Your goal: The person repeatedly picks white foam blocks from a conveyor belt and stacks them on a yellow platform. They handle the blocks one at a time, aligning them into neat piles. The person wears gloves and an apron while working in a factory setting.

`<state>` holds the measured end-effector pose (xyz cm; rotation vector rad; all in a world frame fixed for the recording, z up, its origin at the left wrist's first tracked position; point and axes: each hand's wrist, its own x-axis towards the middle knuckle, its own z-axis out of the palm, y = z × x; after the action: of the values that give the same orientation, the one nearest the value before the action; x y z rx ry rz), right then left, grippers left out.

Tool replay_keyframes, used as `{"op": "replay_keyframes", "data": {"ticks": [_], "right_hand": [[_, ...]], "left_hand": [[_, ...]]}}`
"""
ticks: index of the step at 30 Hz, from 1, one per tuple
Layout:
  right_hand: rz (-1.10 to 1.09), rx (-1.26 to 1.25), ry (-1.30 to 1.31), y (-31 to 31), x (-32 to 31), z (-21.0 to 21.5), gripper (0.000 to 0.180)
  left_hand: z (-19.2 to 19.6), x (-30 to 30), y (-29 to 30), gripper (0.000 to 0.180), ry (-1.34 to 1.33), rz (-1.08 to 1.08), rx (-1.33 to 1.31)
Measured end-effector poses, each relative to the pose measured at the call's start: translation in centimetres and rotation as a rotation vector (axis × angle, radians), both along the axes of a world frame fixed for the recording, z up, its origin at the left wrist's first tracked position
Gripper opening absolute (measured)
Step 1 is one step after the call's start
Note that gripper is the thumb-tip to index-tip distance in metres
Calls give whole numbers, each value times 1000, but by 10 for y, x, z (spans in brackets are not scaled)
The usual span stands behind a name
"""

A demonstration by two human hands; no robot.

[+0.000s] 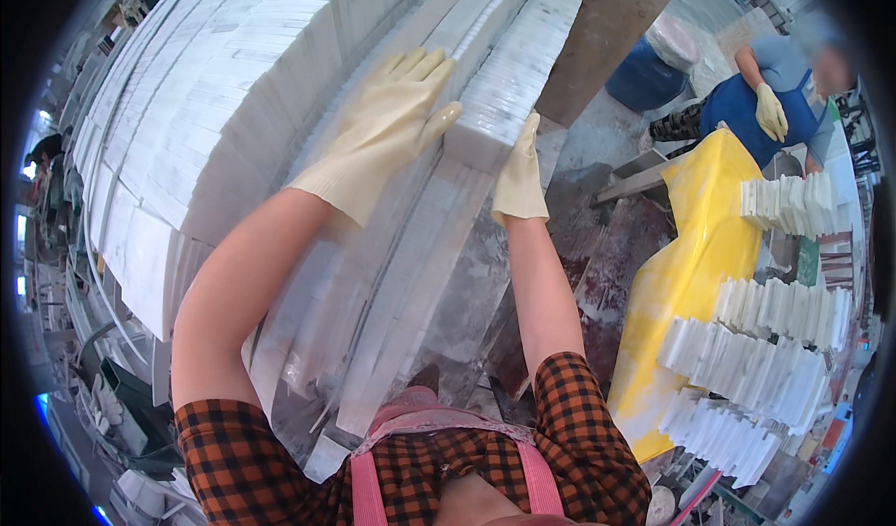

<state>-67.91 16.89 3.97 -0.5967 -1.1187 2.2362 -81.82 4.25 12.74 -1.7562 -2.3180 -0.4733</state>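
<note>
Both my hands wear pale yellow rubber gloves. My left hand [387, 125] lies flat, fingers spread, on the left side of a long row of white marble tiles [518, 69] stacked on edge. My right hand [520, 176] presses against the near end and right side of that same row. The row runs away from me along wet white stone slabs [411, 283]. Neither hand closes around a tile; both rest against the stack.
A large bank of white tiles [215, 97] fills the left. To the right stands a yellow table [691, 246] with fanned rows of white tiles [756, 358]. Another person in blue with yellow gloves [770, 111] sits at the far right beside a blue barrel [644, 78].
</note>
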Motion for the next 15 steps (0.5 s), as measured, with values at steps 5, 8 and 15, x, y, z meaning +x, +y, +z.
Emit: {"op": "replay_keyframes", "data": {"ticks": [5, 8, 15], "right_hand": [[40, -24, 26, 4, 1, -10, 81], [-46, 323, -115, 4, 9, -39, 76], [-190, 879, -760, -5, 78, -83, 68]], "left_hand": [[0, 0, 0, 58, -1, -18, 16], [-2, -2, -1, 58, 16, -28, 50], [-9, -1, 3, 58, 123, -18, 28]]}}
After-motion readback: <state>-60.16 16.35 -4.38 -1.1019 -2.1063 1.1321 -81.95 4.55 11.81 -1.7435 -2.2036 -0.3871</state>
